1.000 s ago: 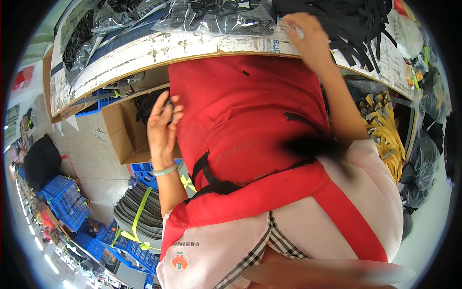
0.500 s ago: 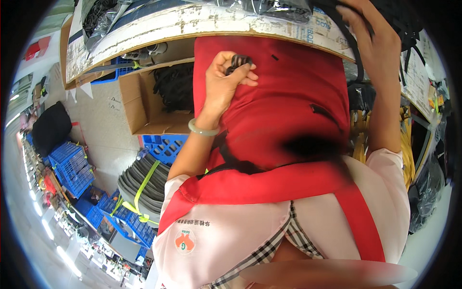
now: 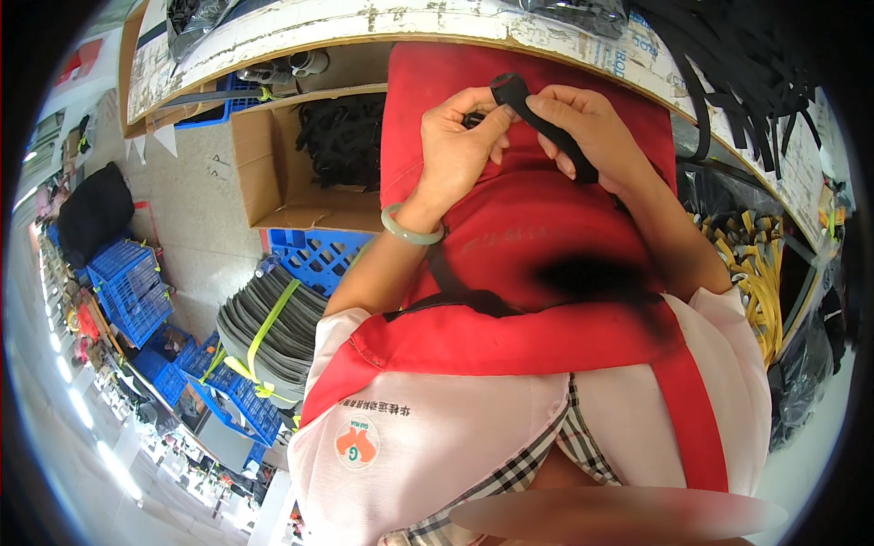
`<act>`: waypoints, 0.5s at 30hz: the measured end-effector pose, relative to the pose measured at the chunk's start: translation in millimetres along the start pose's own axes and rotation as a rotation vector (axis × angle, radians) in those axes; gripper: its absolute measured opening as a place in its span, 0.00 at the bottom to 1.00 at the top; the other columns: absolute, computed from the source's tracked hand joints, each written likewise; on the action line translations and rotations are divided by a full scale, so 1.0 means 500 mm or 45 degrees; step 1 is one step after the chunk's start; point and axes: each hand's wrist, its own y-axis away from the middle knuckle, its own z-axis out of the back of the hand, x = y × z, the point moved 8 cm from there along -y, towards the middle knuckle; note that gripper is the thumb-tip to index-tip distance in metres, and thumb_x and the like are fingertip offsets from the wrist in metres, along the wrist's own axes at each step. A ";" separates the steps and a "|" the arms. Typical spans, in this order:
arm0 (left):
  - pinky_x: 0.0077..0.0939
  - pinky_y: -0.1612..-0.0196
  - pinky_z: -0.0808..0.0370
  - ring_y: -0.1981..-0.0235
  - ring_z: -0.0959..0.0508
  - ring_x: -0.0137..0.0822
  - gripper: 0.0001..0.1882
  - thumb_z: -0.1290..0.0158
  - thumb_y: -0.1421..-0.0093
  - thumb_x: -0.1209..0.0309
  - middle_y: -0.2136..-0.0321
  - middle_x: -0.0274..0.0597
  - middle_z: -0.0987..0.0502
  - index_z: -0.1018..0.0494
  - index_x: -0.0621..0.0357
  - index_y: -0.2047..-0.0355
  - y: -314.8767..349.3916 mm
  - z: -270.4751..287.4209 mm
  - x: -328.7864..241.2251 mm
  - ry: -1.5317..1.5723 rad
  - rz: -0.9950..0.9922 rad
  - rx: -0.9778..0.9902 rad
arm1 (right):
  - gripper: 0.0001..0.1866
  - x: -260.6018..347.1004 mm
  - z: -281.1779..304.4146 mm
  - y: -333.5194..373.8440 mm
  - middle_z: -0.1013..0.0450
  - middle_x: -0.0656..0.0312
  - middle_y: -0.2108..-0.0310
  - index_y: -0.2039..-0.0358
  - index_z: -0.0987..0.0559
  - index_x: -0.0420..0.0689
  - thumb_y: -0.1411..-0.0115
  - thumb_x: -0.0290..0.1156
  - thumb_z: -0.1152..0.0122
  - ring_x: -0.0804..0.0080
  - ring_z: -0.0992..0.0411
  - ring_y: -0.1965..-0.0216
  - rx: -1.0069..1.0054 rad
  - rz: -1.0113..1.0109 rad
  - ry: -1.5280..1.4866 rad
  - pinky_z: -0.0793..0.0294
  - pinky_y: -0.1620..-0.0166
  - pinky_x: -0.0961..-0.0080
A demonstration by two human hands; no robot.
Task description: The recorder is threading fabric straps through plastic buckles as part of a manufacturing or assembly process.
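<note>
Over on the left, strip lights (image 3: 118,470) are glaring white, brightening the room. The far worktable (image 3: 355,29) is bowing with distortion, black is swallowing the view's rim, and a dark blur (image 3: 592,275) is smudging the red apron (image 3: 537,205).

- Right hand (image 3: 601,132), one: thumb and fingers gripping a black strap (image 3: 559,136), slanted, rounded end uppermost.
- Left hand (image 3: 452,147), one: fingers curled on a small dark piece (image 3: 472,119), mostly hidden, just beside the strap's upper end; pale green bangle (image 3: 411,235) at wrist.
- Red apron (image 3: 537,214), one: below both hands.
- Surface (image 3: 364,38), white, worn: dark straps (image 3: 760,77) overhanging at right.
- Cardboard box (image 3: 260,173), one: black items (image 3: 341,136) inside.
- Grey sheets (image 3: 264,332), stacked: yellow-green band (image 3: 278,326) around.
- Blue crates (image 3: 132,289), several: far left.
- Yellow straps (image 3: 761,287), bundled: right.
</note>
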 end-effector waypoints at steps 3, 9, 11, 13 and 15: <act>0.11 0.82 0.34 0.83 0.30 0.18 0.05 0.45 0.41 0.80 0.79 0.32 0.25 0.23 0.64 0.64 0.001 0.001 -0.004 -0.019 -0.052 -0.065 | 0.11 -0.022 -0.002 -0.001 0.31 0.66 0.84 0.69 0.26 0.44 0.36 0.39 0.45 0.83 0.37 0.90 0.035 -0.072 -0.206 0.40 0.87 0.87; 0.12 0.78 0.35 0.80 0.33 0.15 0.06 0.43 0.43 0.81 0.79 0.27 0.26 0.23 0.63 0.64 0.002 0.005 -0.013 -0.212 -0.241 -0.119 | 0.11 -0.018 -0.017 0.011 0.31 0.67 0.83 0.67 0.27 0.44 0.36 0.39 0.45 0.84 0.38 0.89 0.055 -0.058 -0.396 0.41 0.86 0.88; 0.12 0.77 0.35 0.79 0.33 0.15 0.07 0.42 0.44 0.81 0.79 0.27 0.26 0.23 0.64 0.64 0.001 0.006 -0.011 -0.319 -0.317 -0.131 | 0.11 -0.010 -0.019 0.007 0.31 0.66 0.82 0.66 0.27 0.44 0.36 0.38 0.45 0.85 0.38 0.89 0.056 0.004 -0.441 0.40 0.86 0.88; 0.14 0.76 0.34 0.79 0.32 0.17 0.07 0.42 0.46 0.82 0.78 0.30 0.26 0.23 0.63 0.65 0.005 -0.001 -0.027 -0.470 -0.547 -0.142 | 0.10 -0.004 -0.020 0.000 0.31 0.66 0.81 0.65 0.26 0.44 0.36 0.38 0.45 0.85 0.38 0.88 0.058 0.065 -0.482 0.40 0.85 0.88; 0.15 0.77 0.34 0.79 0.31 0.19 0.07 0.42 0.46 0.82 0.78 0.32 0.26 0.23 0.63 0.65 0.003 -0.003 -0.030 -0.531 -0.576 -0.141 | 0.12 -0.003 -0.011 -0.007 0.31 0.66 0.80 0.62 0.26 0.42 0.36 0.38 0.45 0.86 0.37 0.85 -0.005 0.142 -0.399 0.38 0.83 0.88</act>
